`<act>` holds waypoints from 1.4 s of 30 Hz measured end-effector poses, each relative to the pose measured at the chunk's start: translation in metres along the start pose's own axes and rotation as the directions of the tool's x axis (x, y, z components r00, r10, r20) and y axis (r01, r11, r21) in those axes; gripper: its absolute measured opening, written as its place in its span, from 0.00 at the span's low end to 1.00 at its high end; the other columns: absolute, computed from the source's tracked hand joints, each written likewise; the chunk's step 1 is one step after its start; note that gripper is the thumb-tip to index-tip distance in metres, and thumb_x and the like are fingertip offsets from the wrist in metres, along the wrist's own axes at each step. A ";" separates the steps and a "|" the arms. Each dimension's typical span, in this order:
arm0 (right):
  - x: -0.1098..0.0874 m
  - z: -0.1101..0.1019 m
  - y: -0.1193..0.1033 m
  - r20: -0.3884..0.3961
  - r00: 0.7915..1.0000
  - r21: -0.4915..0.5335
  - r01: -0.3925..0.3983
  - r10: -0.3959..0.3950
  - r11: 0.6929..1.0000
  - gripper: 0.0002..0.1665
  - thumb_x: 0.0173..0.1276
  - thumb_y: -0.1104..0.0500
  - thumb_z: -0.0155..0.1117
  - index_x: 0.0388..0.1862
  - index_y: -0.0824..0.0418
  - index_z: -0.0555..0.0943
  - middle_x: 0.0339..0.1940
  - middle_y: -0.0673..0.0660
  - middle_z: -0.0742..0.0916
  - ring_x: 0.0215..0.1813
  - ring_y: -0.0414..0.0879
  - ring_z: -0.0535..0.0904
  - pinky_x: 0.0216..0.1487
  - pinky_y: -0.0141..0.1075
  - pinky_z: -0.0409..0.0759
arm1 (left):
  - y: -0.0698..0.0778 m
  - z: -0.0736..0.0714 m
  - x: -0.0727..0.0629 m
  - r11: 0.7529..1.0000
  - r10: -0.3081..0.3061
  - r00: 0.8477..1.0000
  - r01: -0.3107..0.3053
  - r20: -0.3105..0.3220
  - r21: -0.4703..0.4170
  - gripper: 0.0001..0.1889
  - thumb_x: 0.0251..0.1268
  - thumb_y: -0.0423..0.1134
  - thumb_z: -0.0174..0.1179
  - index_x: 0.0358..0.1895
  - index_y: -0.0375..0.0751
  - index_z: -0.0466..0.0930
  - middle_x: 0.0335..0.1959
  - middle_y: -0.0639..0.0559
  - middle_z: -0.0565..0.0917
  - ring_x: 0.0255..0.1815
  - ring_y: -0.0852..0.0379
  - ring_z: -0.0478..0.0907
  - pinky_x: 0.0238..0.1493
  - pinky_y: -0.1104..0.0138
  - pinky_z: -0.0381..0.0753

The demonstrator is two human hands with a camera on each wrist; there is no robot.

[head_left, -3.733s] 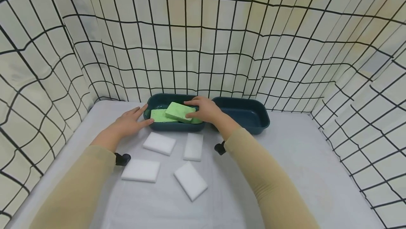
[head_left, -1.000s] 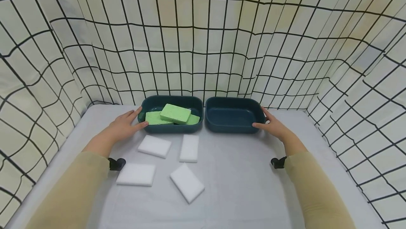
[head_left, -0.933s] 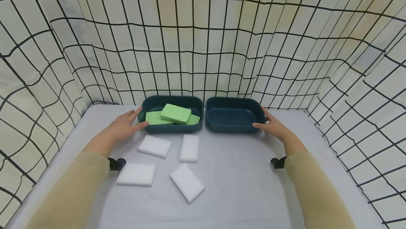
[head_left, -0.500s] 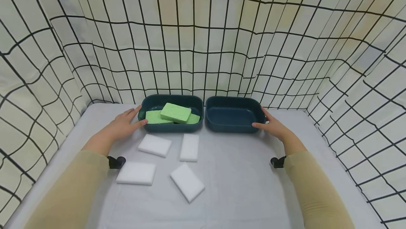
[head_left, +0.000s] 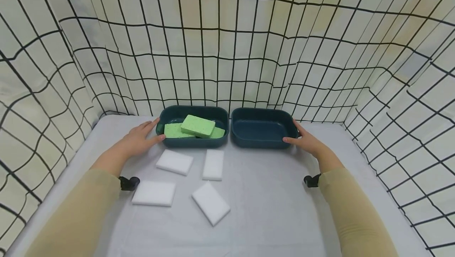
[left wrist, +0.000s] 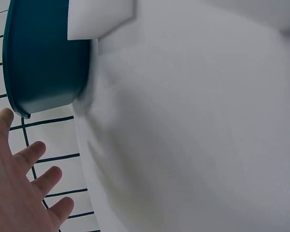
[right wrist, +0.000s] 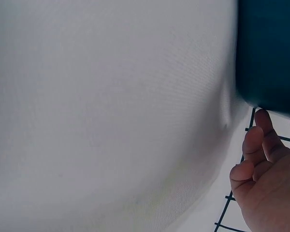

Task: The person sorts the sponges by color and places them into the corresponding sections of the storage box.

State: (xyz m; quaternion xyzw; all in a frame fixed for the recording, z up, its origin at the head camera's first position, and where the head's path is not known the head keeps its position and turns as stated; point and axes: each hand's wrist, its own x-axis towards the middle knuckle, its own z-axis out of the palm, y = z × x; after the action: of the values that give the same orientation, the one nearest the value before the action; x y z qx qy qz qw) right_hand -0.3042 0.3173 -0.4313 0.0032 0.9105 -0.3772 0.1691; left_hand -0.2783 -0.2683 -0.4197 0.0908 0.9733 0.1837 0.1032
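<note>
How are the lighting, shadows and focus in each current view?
Head: even light, soft shadows on the cloth, green sponges distinct, grid lines bent, cause unclear. Left wrist: dimmer, broad soft shadow beside the left bin, left hand fairly clear. Right wrist: grey, dim, right bin dark with little detail.

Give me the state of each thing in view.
Left bin: upright, uncovered, partly filled
Right bin: upright, uncovered
Upper green sponge: resting on lower ones
Lower green sponges: partly covered
Four white blocks: lying flat, apart
Left hand: spread at left bin's outer end
Right hand: loosely bent at right bin's outer end
</note>
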 end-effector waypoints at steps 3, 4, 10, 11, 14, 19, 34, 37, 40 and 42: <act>0.002 0.001 0.000 0.007 1.000 -0.003 0.007 -0.007 1.000 0.65 0.62 0.30 0.64 0.81 0.36 0.30 0.80 0.70 0.49 0.79 0.68 0.43 0.72 0.67 0.47 | 0.000 0.000 -0.003 1.000 0.011 1.000 -0.011 -0.012 0.011 0.48 0.70 0.72 0.41 0.81 0.49 0.36 0.77 0.27 0.47 0.72 0.20 0.45 0.65 0.27 0.48; 0.002 0.001 0.000 0.008 1.000 -0.004 0.007 -0.007 1.000 0.65 0.62 0.29 0.64 0.81 0.36 0.30 0.80 0.70 0.49 0.79 0.67 0.43 0.73 0.67 0.47 | 0.000 0.000 -0.004 1.000 0.013 1.000 -0.013 -0.015 0.013 0.48 0.70 0.72 0.41 0.81 0.49 0.37 0.77 0.27 0.47 0.72 0.20 0.45 0.65 0.27 0.48; 0.001 0.000 -0.002 0.014 1.000 -0.004 0.006 -0.006 1.000 0.66 0.61 0.29 0.65 0.81 0.36 0.30 0.81 0.67 0.46 0.80 0.66 0.41 0.73 0.66 0.46 | 0.002 -0.002 -0.011 0.999 0.041 0.999 -0.041 -0.029 0.021 0.48 0.69 0.72 0.43 0.81 0.49 0.38 0.77 0.28 0.48 0.73 0.22 0.45 0.65 0.27 0.48; 0.000 0.000 -0.002 0.015 1.000 -0.006 0.007 -0.007 1.000 0.66 0.61 0.29 0.64 0.81 0.36 0.30 0.81 0.67 0.45 0.80 0.67 0.41 0.73 0.66 0.46 | 0.003 -0.002 -0.013 0.999 0.047 0.998 -0.047 -0.031 0.024 0.48 0.69 0.73 0.43 0.82 0.50 0.39 0.77 0.28 0.48 0.73 0.22 0.45 0.65 0.27 0.48; -0.001 -0.001 -0.003 0.019 1.000 -0.014 0.006 -0.005 1.000 0.66 0.61 0.28 0.64 0.80 0.37 0.29 0.81 0.67 0.45 0.80 0.67 0.41 0.73 0.67 0.46 | 0.007 -0.004 -0.018 0.997 0.065 0.997 -0.064 -0.038 0.035 0.49 0.67 0.74 0.44 0.82 0.51 0.40 0.77 0.29 0.49 0.74 0.23 0.46 0.65 0.27 0.48; -0.002 -0.001 -0.004 0.027 1.000 -0.009 0.002 -0.002 1.000 0.67 0.61 0.29 0.65 0.80 0.37 0.29 0.81 0.69 0.45 0.79 0.68 0.42 0.73 0.67 0.47 | 0.014 -0.007 -0.027 0.991 0.114 0.992 -0.110 -0.057 0.075 0.48 0.66 0.74 0.45 0.81 0.53 0.43 0.78 0.33 0.52 0.75 0.26 0.47 0.66 0.29 0.49; 0.003 -0.003 -0.002 0.043 0.999 0.013 -0.013 0.013 1.000 0.67 0.61 0.30 0.66 0.81 0.36 0.30 0.81 0.68 0.44 0.80 0.66 0.41 0.74 0.65 0.46 | 0.054 0.004 -0.065 0.903 0.395 0.918 -0.381 -0.035 0.199 0.43 0.59 0.68 0.62 0.75 0.55 0.64 0.73 0.44 0.68 0.72 0.36 0.62 0.67 0.37 0.61; 0.003 -0.003 -0.003 0.042 0.999 0.004 -0.015 0.015 1.000 0.67 0.61 0.30 0.65 0.81 0.36 0.29 0.81 0.68 0.45 0.80 0.66 0.42 0.73 0.65 0.47 | 0.064 0.009 -0.070 0.874 0.452 0.892 -0.438 -0.019 0.212 0.41 0.57 0.66 0.65 0.74 0.56 0.68 0.71 0.48 0.71 0.70 0.39 0.66 0.66 0.39 0.64; 0.001 -0.003 -0.003 0.038 0.999 -0.002 -0.016 0.016 1.000 0.66 0.61 0.30 0.65 0.81 0.36 0.29 0.81 0.68 0.45 0.80 0.66 0.42 0.73 0.65 0.47 | 0.074 0.015 -0.074 0.848 0.495 0.869 -0.486 0.015 0.212 0.41 0.57 0.65 0.66 0.73 0.57 0.69 0.69 0.51 0.73 0.69 0.42 0.67 0.65 0.40 0.66; 0.000 -0.004 -0.004 0.044 0.999 -0.015 -0.010 0.011 1.000 0.66 0.62 0.29 0.64 0.80 0.37 0.28 0.81 0.69 0.44 0.80 0.67 0.42 0.73 0.66 0.47 | 0.080 0.018 -0.076 0.829 0.522 0.852 -0.518 0.038 0.211 0.40 0.56 0.65 0.67 0.73 0.57 0.69 0.68 0.52 0.74 0.69 0.44 0.68 0.65 0.41 0.67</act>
State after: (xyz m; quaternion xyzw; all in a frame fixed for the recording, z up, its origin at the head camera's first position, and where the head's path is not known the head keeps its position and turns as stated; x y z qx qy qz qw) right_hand -0.3056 0.3171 -0.4263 -0.0015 0.9093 -0.3697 0.1910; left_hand -0.1900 -0.2049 -0.3934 0.3608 0.9268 0.1001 0.0288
